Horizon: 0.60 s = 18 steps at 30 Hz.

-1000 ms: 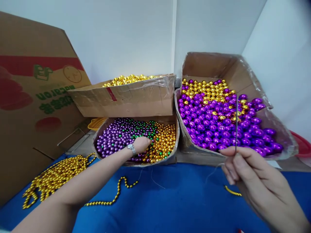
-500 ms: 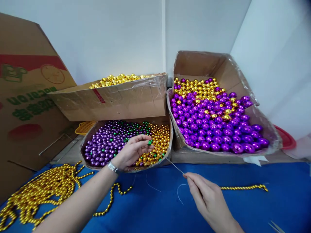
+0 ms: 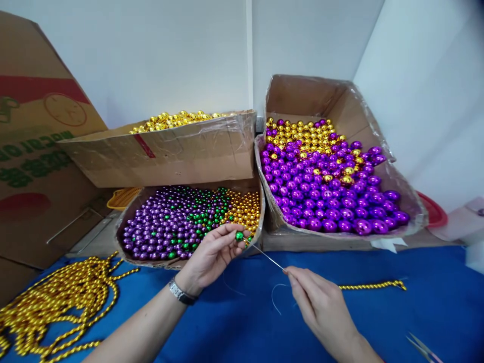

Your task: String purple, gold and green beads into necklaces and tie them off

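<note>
My left hand point(image 3: 212, 254) pinches a small green bead point(image 3: 239, 236) at the front rim of a low cardboard box point(image 3: 260, 222) filled with purple, green and gold beads. My right hand point(image 3: 319, 305) grips the back end of a long thin needle point(image 3: 266, 255), whose tip meets the green bead. Thin thread point(image 3: 278, 297) loops from the needle onto the blue cloth point(image 3: 242, 322). A wristwatch point(image 3: 180, 293) is on my left wrist.
A big box of larger purple and gold balls point(image 3: 325, 186) stands at the right, a box of gold beads point(image 3: 170, 146) behind. Gold bead strands point(image 3: 56, 302) lie heaped at the left, another strand point(image 3: 372, 286) at the right. Scissors point(image 3: 423, 348) lie at lower right.
My left hand lifted out of the bead box with a green bead and came toward the front rim. My right hand lowered the needle from upright and brought its tip to the bead.
</note>
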Each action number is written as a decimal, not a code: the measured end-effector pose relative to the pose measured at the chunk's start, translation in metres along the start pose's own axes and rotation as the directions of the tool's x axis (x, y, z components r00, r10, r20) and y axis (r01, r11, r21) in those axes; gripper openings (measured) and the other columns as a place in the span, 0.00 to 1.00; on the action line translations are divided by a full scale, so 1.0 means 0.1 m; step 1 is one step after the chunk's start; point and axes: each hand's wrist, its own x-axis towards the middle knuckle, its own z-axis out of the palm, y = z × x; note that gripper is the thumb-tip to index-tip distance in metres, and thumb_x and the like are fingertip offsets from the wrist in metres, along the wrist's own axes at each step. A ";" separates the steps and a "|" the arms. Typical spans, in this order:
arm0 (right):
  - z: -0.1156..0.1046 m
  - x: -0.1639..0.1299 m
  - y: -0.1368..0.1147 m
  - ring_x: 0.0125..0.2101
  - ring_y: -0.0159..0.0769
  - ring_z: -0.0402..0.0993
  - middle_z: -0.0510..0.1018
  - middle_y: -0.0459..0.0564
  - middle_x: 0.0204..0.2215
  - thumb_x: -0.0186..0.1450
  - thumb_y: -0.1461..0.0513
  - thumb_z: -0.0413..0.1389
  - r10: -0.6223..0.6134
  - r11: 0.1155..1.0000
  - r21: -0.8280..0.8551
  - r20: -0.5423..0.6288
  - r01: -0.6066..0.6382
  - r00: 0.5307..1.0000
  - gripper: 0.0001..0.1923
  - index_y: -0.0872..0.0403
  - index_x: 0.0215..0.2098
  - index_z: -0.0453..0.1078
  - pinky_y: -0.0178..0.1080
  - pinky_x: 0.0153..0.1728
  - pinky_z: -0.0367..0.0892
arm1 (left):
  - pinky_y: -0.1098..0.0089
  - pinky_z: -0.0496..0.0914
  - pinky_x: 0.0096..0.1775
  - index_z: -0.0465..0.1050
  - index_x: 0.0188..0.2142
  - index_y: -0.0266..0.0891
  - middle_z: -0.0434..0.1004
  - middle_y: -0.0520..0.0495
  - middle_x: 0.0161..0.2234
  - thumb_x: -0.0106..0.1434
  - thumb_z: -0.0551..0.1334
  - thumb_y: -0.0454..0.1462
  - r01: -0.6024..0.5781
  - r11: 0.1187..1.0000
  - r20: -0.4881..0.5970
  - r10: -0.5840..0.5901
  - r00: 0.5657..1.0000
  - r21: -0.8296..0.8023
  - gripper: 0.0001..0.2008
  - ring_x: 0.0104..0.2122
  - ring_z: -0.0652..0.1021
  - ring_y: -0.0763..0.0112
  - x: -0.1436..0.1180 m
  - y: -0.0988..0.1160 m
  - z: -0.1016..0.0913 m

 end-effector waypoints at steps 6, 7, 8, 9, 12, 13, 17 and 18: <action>0.03 -0.03 0.06 0.30 0.37 0.74 0.77 0.52 0.30 0.68 0.66 0.47 -0.035 0.992 -0.124 0.002 0.035 0.999 0.12 0.54 0.46 0.69 0.38 0.34 0.67 | 0.77 0.69 0.33 0.73 0.39 0.35 0.75 0.46 0.37 0.61 0.61 0.33 -0.030 0.989 -0.002 0.031 1.000 0.144 0.07 0.30 0.74 0.77 -0.01 -0.02 0.06; 0.03 -0.03 0.06 0.30 0.38 0.74 0.77 0.52 0.30 0.68 0.66 0.47 -0.046 0.985 -0.164 -0.010 0.044 0.999 0.12 0.54 0.46 0.69 0.38 0.33 0.67 | 0.77 0.69 0.33 0.74 0.39 0.35 0.75 0.47 0.36 0.61 0.62 0.33 -0.045 0.974 -0.001 0.046 0.999 0.221 0.07 0.30 0.74 0.77 -0.01 -0.02 0.09; 0.03 -0.02 0.06 0.30 0.38 0.74 0.77 0.52 0.29 0.67 0.66 0.47 -0.053 0.981 -0.186 -0.021 0.048 0.998 0.13 0.54 0.46 0.69 0.38 0.33 0.66 | 0.78 0.68 0.32 0.74 0.39 0.35 0.75 0.47 0.34 0.60 0.63 0.34 -0.062 0.951 0.010 0.061 0.998 0.302 0.07 0.30 0.74 0.77 -0.02 -0.02 0.13; 0.02 -0.01 0.05 0.29 0.38 0.74 0.77 0.51 0.29 0.68 0.66 0.47 -0.044 0.985 -0.171 -0.027 0.039 0.999 0.13 0.54 0.46 0.69 0.38 0.33 0.66 | 0.78 0.68 0.31 0.74 0.40 0.35 0.75 0.46 0.34 0.60 0.63 0.34 -0.080 0.925 0.034 0.072 0.997 0.371 0.08 0.29 0.73 0.77 -0.02 -0.02 0.18; -0.05 0.03 0.01 0.28 0.32 0.73 0.76 0.48 0.30 0.69 0.64 0.45 0.122 0.988 0.095 0.013 -0.123 0.992 0.12 0.52 0.43 0.69 0.32 0.31 0.66 | 0.75 0.69 0.32 0.71 0.46 0.38 0.76 0.43 0.40 0.61 0.61 0.38 -0.117 0.895 0.120 0.071 0.990 0.431 0.14 0.32 0.74 0.73 0.03 0.04 0.35; -0.08 0.03 0.01 0.28 0.30 0.73 0.76 0.46 0.30 0.69 0.64 0.44 0.184 0.963 0.192 0.035 -0.187 0.982 0.11 0.51 0.42 0.68 0.29 0.30 0.65 | 0.73 0.69 0.32 0.71 0.47 0.38 0.75 0.42 0.42 0.62 0.60 0.39 -0.127 0.900 0.137 0.076 0.988 0.418 0.14 0.33 0.75 0.72 0.08 0.07 0.42; -0.21 0.00 0.06 0.26 0.27 0.71 0.75 0.44 0.28 0.69 0.61 0.44 0.274 0.918 0.297 0.009 -0.264 0.962 0.10 0.52 0.37 0.67 0.27 0.29 0.63 | 0.72 0.70 0.35 0.72 0.43 0.37 0.75 0.42 0.41 0.64 0.57 0.42 -0.236 0.860 0.169 0.177 0.970 0.453 0.13 0.35 0.75 0.70 0.46 0.19 0.74; -0.23 -0.02 0.08 0.25 0.27 0.71 0.73 0.44 0.26 0.69 0.61 0.44 0.282 0.919 0.291 -0.009 -0.267 0.959 0.11 0.52 0.35 0.67 0.26 0.28 0.62 | 0.72 0.70 0.35 0.72 0.42 0.37 0.76 0.43 0.39 0.64 0.57 0.42 -0.284 0.819 0.199 0.210 0.957 0.499 0.13 0.34 0.75 0.70 0.60 0.21 0.84</action>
